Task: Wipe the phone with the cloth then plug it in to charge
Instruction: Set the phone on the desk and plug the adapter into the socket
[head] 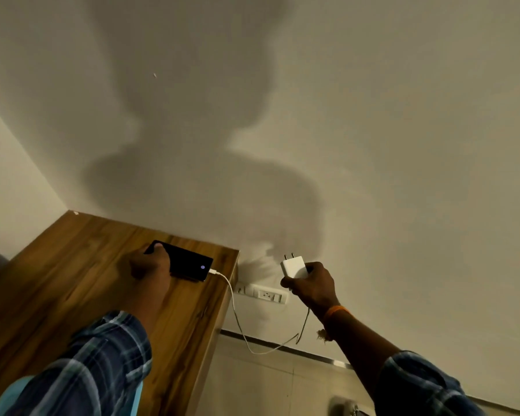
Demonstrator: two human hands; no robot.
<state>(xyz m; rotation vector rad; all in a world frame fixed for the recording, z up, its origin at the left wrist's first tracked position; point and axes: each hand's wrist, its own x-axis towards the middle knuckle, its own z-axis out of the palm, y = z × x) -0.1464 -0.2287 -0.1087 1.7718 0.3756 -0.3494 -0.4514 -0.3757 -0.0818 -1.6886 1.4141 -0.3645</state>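
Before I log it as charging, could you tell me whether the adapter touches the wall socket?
Apart: the head view shows the adapter held in the right hand above the wall socket.

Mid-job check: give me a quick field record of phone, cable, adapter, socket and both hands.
phone: lies on the wooden desk, near its right edge
left hand: grips the phone's far end
cable: white, plugged into the phone, hangs in a loop to the adapter
adapter: white, pins up, not in the socket
right hand: holds the adapter
wall socket: below the adapter, nothing plugged in
cloth: not in view
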